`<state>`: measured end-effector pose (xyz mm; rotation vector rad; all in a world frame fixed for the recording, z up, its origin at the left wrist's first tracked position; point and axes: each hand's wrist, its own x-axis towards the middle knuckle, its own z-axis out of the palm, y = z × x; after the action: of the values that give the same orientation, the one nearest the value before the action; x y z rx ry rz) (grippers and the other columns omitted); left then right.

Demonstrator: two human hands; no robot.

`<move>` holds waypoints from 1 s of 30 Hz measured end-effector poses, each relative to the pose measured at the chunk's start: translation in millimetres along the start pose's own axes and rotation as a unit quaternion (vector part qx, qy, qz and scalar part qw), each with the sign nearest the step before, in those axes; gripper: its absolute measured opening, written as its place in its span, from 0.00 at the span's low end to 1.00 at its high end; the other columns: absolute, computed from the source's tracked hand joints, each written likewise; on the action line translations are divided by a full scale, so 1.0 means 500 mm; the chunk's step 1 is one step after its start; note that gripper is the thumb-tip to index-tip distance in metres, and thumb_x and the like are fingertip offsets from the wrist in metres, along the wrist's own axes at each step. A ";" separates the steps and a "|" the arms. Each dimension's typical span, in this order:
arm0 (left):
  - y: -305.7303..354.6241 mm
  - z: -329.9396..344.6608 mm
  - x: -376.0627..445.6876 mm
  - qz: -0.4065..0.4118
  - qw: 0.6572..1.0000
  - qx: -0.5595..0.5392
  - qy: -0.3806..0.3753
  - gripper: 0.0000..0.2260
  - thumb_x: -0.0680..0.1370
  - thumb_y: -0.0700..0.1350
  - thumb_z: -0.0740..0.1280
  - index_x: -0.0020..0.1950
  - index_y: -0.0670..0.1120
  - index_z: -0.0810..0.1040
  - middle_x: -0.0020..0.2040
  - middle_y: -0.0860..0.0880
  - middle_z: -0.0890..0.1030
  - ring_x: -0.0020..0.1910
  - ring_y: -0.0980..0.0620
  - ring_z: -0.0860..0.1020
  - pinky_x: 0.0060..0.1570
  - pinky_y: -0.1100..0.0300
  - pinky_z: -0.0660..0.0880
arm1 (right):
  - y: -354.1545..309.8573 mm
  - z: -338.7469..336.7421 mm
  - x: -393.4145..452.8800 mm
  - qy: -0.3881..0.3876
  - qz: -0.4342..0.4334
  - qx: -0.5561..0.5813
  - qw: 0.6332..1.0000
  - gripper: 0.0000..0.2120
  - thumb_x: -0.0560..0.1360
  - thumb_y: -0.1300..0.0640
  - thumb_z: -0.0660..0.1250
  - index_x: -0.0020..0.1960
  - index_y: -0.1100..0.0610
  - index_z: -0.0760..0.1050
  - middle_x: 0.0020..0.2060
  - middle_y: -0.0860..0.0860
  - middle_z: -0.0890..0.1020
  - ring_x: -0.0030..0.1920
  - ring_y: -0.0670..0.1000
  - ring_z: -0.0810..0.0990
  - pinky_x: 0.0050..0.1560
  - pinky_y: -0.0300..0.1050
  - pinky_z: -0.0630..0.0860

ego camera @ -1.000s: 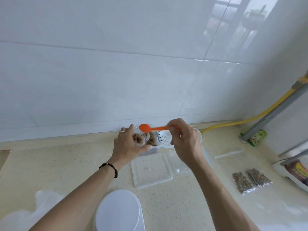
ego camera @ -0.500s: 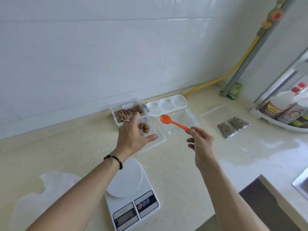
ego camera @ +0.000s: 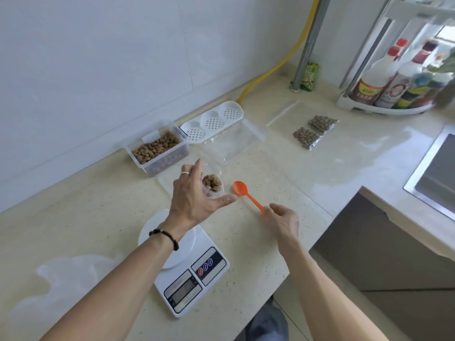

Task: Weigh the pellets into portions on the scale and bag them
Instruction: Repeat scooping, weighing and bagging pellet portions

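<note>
Lowered spoon (ego camera: 247,194), handle between fingers (ego camera: 275,209)

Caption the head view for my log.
Left hand holds a pellet-filled cup; right hand pinches an orange spoon above the scale.

Open bench (ego camera: 98,217) left of scale (ego camera: 187,271), and between scale and orange spoon (ego camera: 246,194). Pellet box (ego camera: 157,150), perforated tray (ego camera: 213,121) line the wall; filled bags (ego camera: 314,134), bottle rack (ego camera: 384,104) crowd far right.
</note>
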<state>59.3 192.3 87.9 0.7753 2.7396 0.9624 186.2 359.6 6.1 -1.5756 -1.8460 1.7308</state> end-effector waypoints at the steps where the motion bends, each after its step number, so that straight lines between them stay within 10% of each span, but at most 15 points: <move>1: 0.000 -0.001 -0.001 0.002 1.000 0.001 0.001 0.60 0.54 0.78 0.64 0.75 0.41 0.60 0.62 0.42 0.69 0.61 0.44 0.71 0.64 0.46 0.66 | -0.003 0.001 -0.001 -0.004 0.004 -0.036 0.999 0.16 0.70 0.46 0.65 0.49 0.55 0.83 0.38 0.55 0.79 0.43 0.44 0.66 0.47 0.48 0.75; 5: 0.004 -0.012 0.001 -0.001 1.000 -0.007 0.004 0.61 0.54 0.80 0.63 0.76 0.41 0.59 0.64 0.41 0.68 0.62 0.42 0.70 0.64 0.43 0.69 | -0.055 0.001 -0.013 0.010 -0.038 -0.137 0.990 0.11 0.74 0.42 0.64 0.51 0.44 0.81 0.44 0.50 0.78 0.55 0.54 0.74 0.59 0.52 0.73; 8: 0.010 -0.020 0.004 0.007 1.000 -0.012 0.017 0.64 0.52 0.83 0.60 0.76 0.42 0.58 0.64 0.42 0.68 0.63 0.43 0.71 0.63 0.44 0.70 | -0.145 0.008 -0.044 -0.067 -0.155 -0.089 0.982 0.18 0.78 0.46 0.63 0.42 0.60 0.81 0.37 0.58 0.81 0.41 0.60 0.77 0.42 0.49 0.72; 16: 0.020 -0.052 0.006 0.020 0.998 -0.042 0.047 0.65 0.52 0.81 0.62 0.78 0.43 0.52 0.67 0.46 0.66 0.65 0.47 0.68 0.63 0.54 0.68 | -0.316 0.050 -0.107 -0.186 -0.299 -0.201 0.914 0.11 0.73 0.57 0.69 0.33 0.47 0.80 0.31 0.46 0.81 0.33 0.45 0.78 0.36 0.46 0.78; 22: 0.003 -0.072 0.001 0.018 0.993 -0.097 0.064 0.66 0.53 0.80 0.65 0.79 0.45 0.47 0.65 0.50 0.63 0.63 0.53 0.69 0.61 0.53 0.71 | -0.348 0.074 -0.124 -0.194 -0.318 -0.190 0.908 0.11 0.78 0.62 0.60 0.40 0.52 0.75 0.37 0.54 0.83 0.31 0.53 0.84 0.34 0.50 0.83; 30: -0.041 -0.109 -0.022 -0.036 0.958 -0.275 0.072 0.16 0.81 0.57 0.60 0.68 0.58 0.66 0.53 0.57 0.75 0.48 0.63 0.76 0.44 0.69 0.73 | -0.392 0.088 -0.163 -0.243 -0.332 -0.187 0.892 0.09 0.80 0.62 0.59 0.44 0.55 0.75 0.41 0.54 0.84 0.32 0.51 0.84 0.34 0.44 0.80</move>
<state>44.3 143.3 117.5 0.5147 2.3832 1.7079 81.1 315.7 190.2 -0.4358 -2.6552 1.5619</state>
